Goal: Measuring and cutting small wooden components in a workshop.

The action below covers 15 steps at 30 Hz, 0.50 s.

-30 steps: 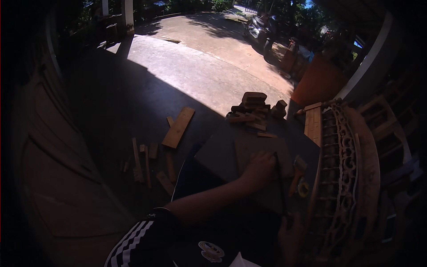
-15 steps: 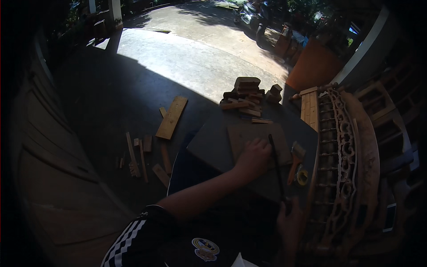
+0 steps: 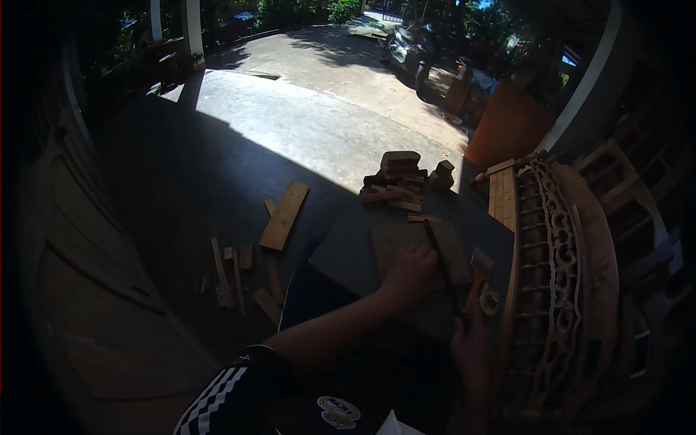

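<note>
My left hand [image 3: 411,272] rests on a flat square wooden board [image 3: 395,239], its fingers curled downward. Whatever may lie under those fingers is hidden in shadow. In my right hand [image 3: 470,346], nearer to me, is the handle end of a long, narrow dark tool [image 3: 444,270] that looks like a file. The tool runs forward past the fingers of my left hand, its tip by a thin wooden strip [image 3: 423,218] at the board's far edge. A paintbrush [image 3: 480,268] and a yellow roll of tape [image 3: 490,302] lie to the right.
The board lies on a dark tabletop [image 3: 337,254]. Wooden blocks and sticks [image 3: 399,177] are piled at its far end. A plank [image 3: 285,217] and several wood offcuts [image 3: 237,279] lie to the left. Carved wooden furniture [image 3: 554,246] stands close on the right. A motorbike [image 3: 409,54] is parked far ahead.
The dark tool has slid forward and slightly left, with my right hand following. My left hand stays on the board. The whole view has tilted upward a little.
</note>
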### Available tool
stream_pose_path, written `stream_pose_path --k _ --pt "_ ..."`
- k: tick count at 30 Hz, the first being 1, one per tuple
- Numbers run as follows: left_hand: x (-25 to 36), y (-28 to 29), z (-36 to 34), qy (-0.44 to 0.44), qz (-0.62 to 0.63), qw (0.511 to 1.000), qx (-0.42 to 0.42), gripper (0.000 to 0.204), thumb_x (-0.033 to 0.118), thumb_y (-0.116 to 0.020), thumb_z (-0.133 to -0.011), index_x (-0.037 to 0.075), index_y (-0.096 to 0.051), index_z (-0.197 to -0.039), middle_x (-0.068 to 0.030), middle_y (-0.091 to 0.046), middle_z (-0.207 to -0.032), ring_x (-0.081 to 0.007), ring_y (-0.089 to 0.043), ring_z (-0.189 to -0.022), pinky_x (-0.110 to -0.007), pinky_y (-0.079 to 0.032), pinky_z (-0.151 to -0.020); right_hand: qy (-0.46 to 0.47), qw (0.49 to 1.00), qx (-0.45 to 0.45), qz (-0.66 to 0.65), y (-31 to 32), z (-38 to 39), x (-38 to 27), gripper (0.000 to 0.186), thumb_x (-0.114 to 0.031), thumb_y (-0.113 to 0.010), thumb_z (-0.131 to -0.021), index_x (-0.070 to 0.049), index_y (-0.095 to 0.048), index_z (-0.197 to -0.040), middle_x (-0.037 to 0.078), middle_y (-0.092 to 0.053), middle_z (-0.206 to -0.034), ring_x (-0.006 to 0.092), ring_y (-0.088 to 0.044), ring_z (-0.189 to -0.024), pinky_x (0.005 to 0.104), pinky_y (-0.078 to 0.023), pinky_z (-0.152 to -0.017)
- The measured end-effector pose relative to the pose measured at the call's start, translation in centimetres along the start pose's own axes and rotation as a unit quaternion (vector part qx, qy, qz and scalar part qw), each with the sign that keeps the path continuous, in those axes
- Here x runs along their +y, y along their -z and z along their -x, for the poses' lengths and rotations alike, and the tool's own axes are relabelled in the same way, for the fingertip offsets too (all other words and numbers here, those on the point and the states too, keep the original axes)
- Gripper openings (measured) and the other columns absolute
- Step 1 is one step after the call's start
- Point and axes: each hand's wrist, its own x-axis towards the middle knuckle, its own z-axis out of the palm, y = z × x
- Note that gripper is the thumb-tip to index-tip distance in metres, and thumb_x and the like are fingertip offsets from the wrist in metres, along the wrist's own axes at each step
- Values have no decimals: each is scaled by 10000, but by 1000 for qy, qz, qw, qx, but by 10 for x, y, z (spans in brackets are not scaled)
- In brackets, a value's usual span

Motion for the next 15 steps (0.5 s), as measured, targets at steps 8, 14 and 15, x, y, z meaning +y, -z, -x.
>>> stream_pose_path --k 8,14,15 --pt "-6 -3 -8 -27 23 999 -4 284 176 -693 -795 45 -648 -1043 -141 -646 -1054 -357 -606 -1074 -494 -469 -928 -36 993 9 116 19 62 0 262 -133 -623 -962 -3 -594 -1187 242 -728 -1004 494 -689 -992 514 -559 -847" --pt "-7 -2 -2 -18 42 999 -23 224 231 -717 -849 88 -692 -1019 -128 -639 -1043 -371 -602 -1073 -508 -478 -935 104 990 68 61 -36 -34 5 320 -81 -606 -955 11 -577 -1261 277 -701 -1081 482 -679 -1017 502 -544 -862" --pt "-7 -3 -2 -19 44 999 -23 226 229 -714 -853 85 -690 -1025 -129 -640 -1045 -374 -599 -1081 -511 -476 -938 105 991 66 56 -34 -33 5 320 -81 -606 -955 11 -577 -1261 277 -701 -1081 482 -679 -1017 502 -544 -862"
